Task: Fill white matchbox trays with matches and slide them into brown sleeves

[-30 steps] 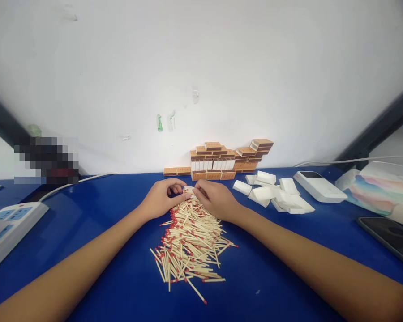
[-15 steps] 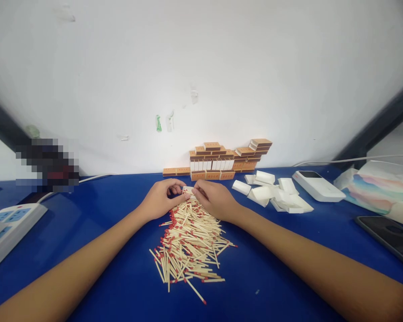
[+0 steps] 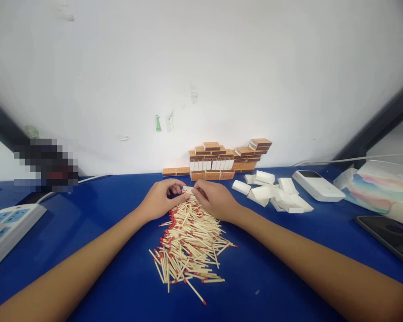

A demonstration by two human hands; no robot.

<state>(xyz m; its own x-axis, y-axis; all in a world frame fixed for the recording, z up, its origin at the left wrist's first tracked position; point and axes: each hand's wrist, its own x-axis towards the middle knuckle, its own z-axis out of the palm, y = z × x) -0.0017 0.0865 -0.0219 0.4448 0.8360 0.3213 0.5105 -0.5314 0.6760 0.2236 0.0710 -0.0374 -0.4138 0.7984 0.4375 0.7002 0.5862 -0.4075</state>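
Observation:
At the far end of the match pile (image 3: 191, 241), a small white matchbox tray (image 3: 187, 189) sits between my two hands, with a few red match heads showing in it. My left hand (image 3: 161, 197) is closed on the tray's left side, thumb at its near edge. Curled fingers of my right hand (image 3: 215, 199) press at the tray's right side; whether they also pinch a match is hidden. The loose red-tipped matches spread over the blue tabletop from my hands towards me, most heads pointing left.
Stacked matchboxes (image 3: 212, 175) stand against the wall behind my hands. White empty trays (image 3: 272, 192) lie heaped to the right, near a white device (image 3: 319, 186), a phone (image 3: 389, 237) and a colourful pack (image 3: 383, 188). At left is a power strip (image 3: 16, 228).

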